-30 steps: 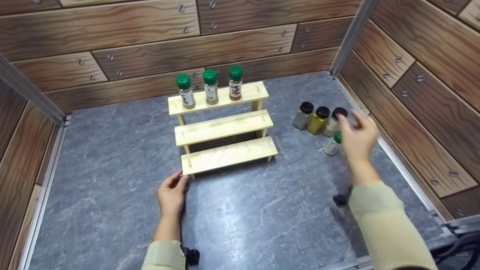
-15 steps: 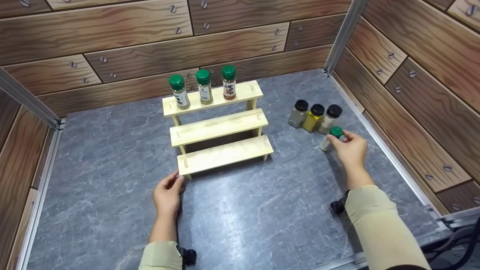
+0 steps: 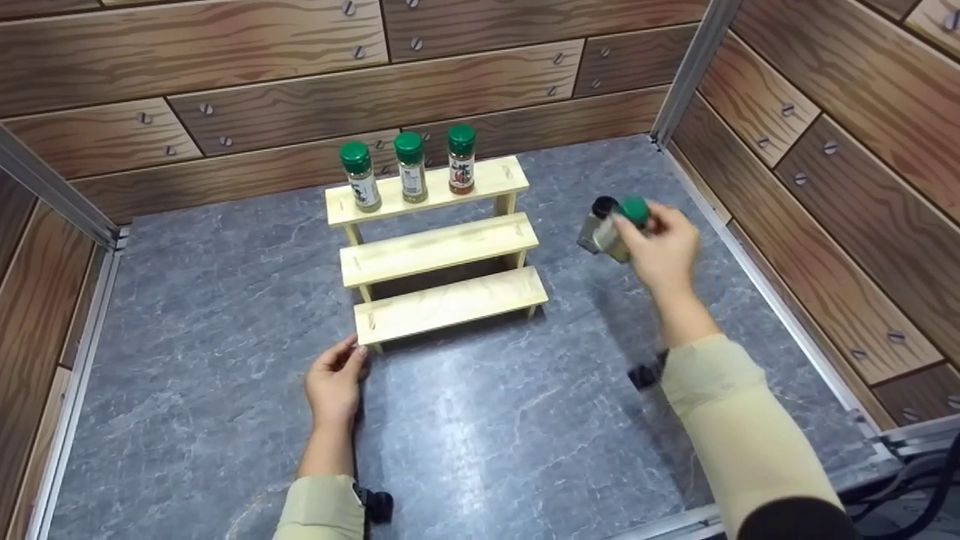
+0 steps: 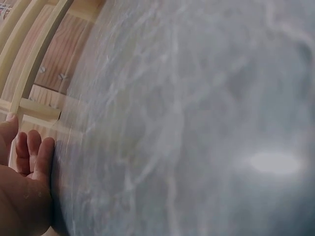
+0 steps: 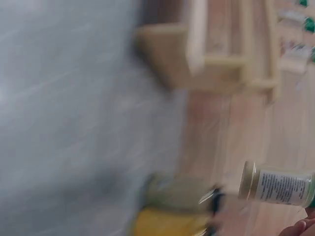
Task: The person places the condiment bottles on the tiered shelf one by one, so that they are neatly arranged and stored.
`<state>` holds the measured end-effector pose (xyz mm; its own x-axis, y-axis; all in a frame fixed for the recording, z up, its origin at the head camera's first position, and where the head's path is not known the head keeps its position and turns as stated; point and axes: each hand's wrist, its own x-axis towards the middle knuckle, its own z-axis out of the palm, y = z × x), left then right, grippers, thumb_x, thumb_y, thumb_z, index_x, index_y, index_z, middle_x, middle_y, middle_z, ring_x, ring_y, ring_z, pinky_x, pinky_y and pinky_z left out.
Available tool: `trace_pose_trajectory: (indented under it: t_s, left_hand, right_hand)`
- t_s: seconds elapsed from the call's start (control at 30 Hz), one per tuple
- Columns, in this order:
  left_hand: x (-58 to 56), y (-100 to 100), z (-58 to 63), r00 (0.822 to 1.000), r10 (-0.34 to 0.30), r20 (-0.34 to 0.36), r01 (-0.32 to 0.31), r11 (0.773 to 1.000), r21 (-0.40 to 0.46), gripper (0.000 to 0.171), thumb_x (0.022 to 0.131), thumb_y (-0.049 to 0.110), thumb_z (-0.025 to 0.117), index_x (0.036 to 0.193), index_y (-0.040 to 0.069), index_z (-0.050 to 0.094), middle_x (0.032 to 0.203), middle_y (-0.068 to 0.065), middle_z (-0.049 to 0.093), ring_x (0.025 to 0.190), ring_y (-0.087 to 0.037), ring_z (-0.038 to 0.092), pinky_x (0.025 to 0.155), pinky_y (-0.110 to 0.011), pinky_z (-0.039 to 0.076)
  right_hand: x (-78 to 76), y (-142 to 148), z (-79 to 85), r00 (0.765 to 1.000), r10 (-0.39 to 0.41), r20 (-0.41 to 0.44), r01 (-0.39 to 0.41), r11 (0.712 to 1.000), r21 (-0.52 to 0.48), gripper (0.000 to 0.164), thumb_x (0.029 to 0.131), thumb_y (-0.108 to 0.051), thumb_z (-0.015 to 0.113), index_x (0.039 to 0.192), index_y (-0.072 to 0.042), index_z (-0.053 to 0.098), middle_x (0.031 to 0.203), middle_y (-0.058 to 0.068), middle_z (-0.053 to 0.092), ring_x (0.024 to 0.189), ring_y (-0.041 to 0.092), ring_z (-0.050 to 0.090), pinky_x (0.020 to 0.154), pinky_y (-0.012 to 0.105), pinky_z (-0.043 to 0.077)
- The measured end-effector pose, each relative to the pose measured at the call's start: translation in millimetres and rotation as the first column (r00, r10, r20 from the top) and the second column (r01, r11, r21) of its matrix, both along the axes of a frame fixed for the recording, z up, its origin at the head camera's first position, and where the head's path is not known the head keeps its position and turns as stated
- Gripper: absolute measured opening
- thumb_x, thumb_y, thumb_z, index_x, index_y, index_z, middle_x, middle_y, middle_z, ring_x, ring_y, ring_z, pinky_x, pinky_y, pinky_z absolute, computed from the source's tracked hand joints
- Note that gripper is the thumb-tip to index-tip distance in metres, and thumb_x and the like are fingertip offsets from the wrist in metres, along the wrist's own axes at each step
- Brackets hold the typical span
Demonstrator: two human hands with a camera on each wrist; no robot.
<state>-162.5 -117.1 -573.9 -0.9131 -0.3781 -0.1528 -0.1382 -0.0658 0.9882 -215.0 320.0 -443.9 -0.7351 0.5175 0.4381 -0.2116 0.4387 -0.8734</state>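
Note:
A three-step wooden rack (image 3: 450,244) stands on the grey marbled surface. My left hand (image 3: 334,386) is at its front left corner, with the thumb and fingers about the end of the lowest step; the thumb (image 4: 9,129) touches the wood in the left wrist view. My right hand (image 3: 664,247) grips a green-capped spice jar (image 5: 280,186) near its cap, raised and slightly tilted. Behind it stand black-capped jars: a grey one (image 3: 592,229) and a yellow one (image 5: 167,223), partly hidden. Three green-capped jars, the middle one (image 3: 412,176) among them, stand on the top step.
Wood-patterned walls (image 3: 480,82) with metal edge strips (image 3: 787,322) close off the back and sides. Dark cables (image 3: 915,480) lie at the lower right corner.
My right hand has come down to the green-capped jar, taken hold of it by the cap and lifted it up and to the left. My left hand stays at the rack's corner.

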Motion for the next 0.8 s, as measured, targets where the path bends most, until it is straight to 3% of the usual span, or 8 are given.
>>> trace_pose_trajectory:
  t_s: [0.17,0.3,0.43,0.57,0.8]
  left_hand:
    - [0.6,-4,1.5,1.0,0.02,0.006,-0.02,1.0,-0.001,0.031,0.095,-0.006,0.074,0.125,-0.011,0.071,0.089,-0.002,0.07,0.076,-0.005,0.064,0.063,-0.018,0.059]
    - [0.7,-7,0.8,0.999,0.04,0.003,-0.04,0.999,-0.005,0.03,0.095,-0.007,0.074,0.124,-0.011,0.071,0.089,-0.003,0.07,0.076,-0.005,0.064,0.063,-0.017,0.058]
    - [-1.4,-8,-0.3,0.999,0.04,-0.013,-0.04,0.999,0.002,0.03,0.095,-0.007,0.074,0.124,-0.012,0.071,0.088,-0.004,0.07,0.076,-0.006,0.063,0.064,-0.018,0.059]
    - [-3.2,-5,-2.3,0.999,0.038,-0.013,-0.038,0.999,0.003,0.029,0.095,-0.007,0.074,0.123,-0.013,0.071,0.087,-0.003,0.069,0.074,-0.006,0.063,0.062,-0.019,0.059]
    - [-5.4,0,-5.3,1.0,0.02,0.001,-0.02,1.0,-0.02,0.028,0.095,-0.007,0.074,0.122,-0.01,0.073,0.09,-0.007,0.071,0.074,-0.007,0.063,0.062,-0.018,0.058]
  right_hand:
    - [-32.0,-47,48.0,0.984,0.167,-0.056,-0.166,0.986,0.029,0.031,0.084,-0.003,0.089,0.112,0.006,0.079,0.087,0.001,0.058,0.081,0.011,0.054,0.072,0.019,0.052]
    - [-58.5,-80,81.3,0.964,0.267,0.022,-0.268,0.962,0.056,0.034,0.087,-0.012,0.089,0.116,0.002,0.078,0.094,0.003,0.062,0.087,0.013,0.058,0.079,0.024,0.056]
    - [-81.0,-104,103.6,0.95,0.29,0.115,-0.299,0.952,0.063,0.035,0.09,-0.017,0.088,0.119,-0.001,0.078,0.093,0.003,0.061,0.085,0.013,0.055,0.077,0.025,0.051]
    - [-96.4,-119,106.1,0.933,0.298,0.199,-0.319,0.944,0.083,0.033,0.094,-0.02,0.084,0.122,-0.003,0.078,0.088,0.001,0.057,0.082,0.012,0.051,0.073,0.025,0.045]
    - [-109.9,-127,88.9,0.921,0.312,0.234,-0.325,0.946,0.016,0.029,0.097,-0.019,0.081,0.12,-0.002,0.078,0.081,0.001,0.054,0.078,0.013,0.047,0.07,0.025,0.041]
